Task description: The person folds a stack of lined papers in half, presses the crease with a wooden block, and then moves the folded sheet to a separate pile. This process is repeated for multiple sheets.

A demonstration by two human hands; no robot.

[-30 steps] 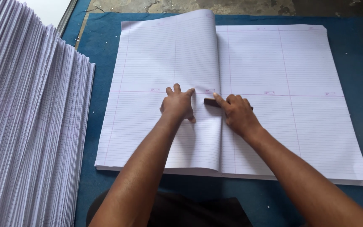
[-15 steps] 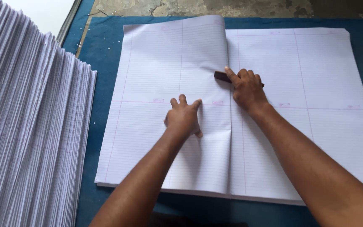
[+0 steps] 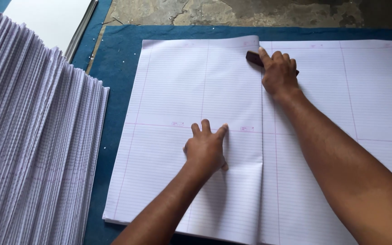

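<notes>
Your left hand (image 3: 206, 147) lies flat, fingers spread and grasping nothing, pressing the folded-over white ruled paper sheet (image 3: 196, 118) near its middle. Your right hand (image 3: 277, 72) is clenched over a small dark brown wooden creasing block (image 3: 253, 57), holding it down on the fold line near the sheet's top edge. The folded sheet sits on a pile of large ruled white sheets (image 3: 368, 104) spread across the blue-covered tabletop (image 3: 119, 50). A tall fanned stack of folded ruled sheets (image 3: 28, 149) stands at the left, just beside the pile. Rough grey concrete floor (image 3: 232, 11) shows beyond the far edge.
</notes>
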